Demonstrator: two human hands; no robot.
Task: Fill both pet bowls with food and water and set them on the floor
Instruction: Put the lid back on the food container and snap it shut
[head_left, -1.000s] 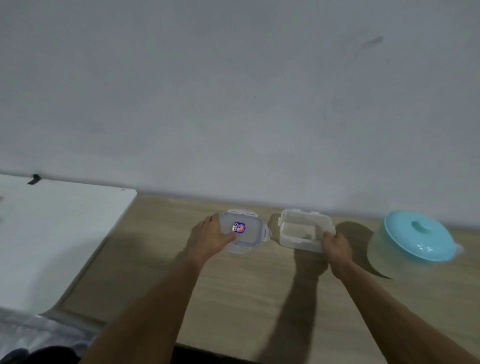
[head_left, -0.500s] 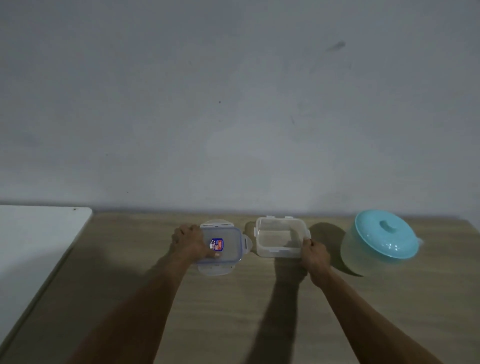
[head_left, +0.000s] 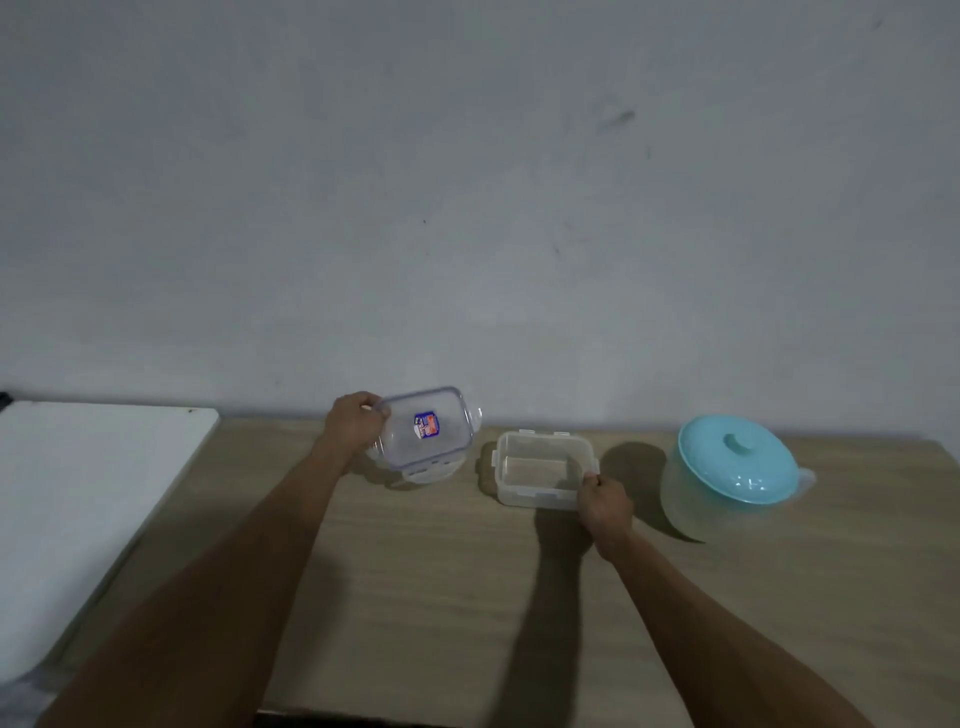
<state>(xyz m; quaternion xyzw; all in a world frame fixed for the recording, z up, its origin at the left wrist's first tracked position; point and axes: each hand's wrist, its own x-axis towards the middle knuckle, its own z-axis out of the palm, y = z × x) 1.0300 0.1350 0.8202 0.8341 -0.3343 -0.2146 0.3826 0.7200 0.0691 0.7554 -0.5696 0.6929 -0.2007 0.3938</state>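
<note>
Wood-grain tabletop (head_left: 467, 597) set against a grey wall (head_left: 467, 182), seen from above and behind 2 bare forearms. Left hand (head_left: 356, 426) closed around the left end of a clear rectangular container (head_left: 423, 434) with a snap-lock lid, a small blue and red sticker (head_left: 426, 425) on its top; the container is tilted, its far end raised toward the wall, and whether its near edge touches the table cannot be told. Right hand (head_left: 605, 504) closed on the near right corner of a second, open rectangular container (head_left: 540, 470), thumb on the rim; this container stands flat on the table just right of the first, apart from it, and its inside shows no clear contents. Translucent round pitcher (head_left: 696, 499) with a turquoise knobbed lid (head_left: 737, 457) stands at the right, near the open container and not touching it, a pale spout or handle projecting from its right side. White surface (head_left: 78, 493) adjoins the table's left edge. Dark shadows of both arms fall across the wood
</note>
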